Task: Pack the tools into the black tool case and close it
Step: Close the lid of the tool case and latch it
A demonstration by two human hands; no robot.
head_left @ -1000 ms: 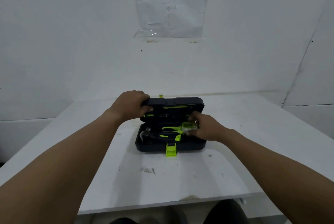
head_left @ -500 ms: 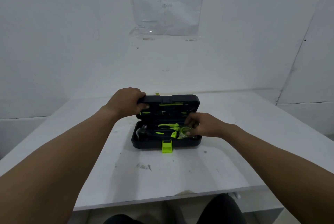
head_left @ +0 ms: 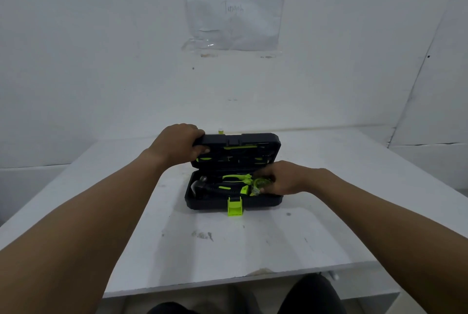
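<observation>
On the white desk (head_left: 228,250) sits the black tool case (head_left: 234,201), base flat and lid (head_left: 240,140) propped about half open, its green latch (head_left: 235,206) hanging over the front wall. The left hand (head_left: 177,142) grips the lid's top left corner, fingers curled over the edge, thumb underneath. The right hand (head_left: 286,179) reaches into the right end of the base, fingers curled round a small clear-and-green item (head_left: 262,183) beside the hammer (head_left: 215,187); what that item is I cannot tell. To do this step well, seat the piece fully down into its recess so nothing stands above the rim, then draw the fingers clear before the lid comes down. Lower the lid evenly and check it sits flush before the latch is snapped up. A small green-capped object (head_left: 221,131) stands on the desk behind the case.
</observation>
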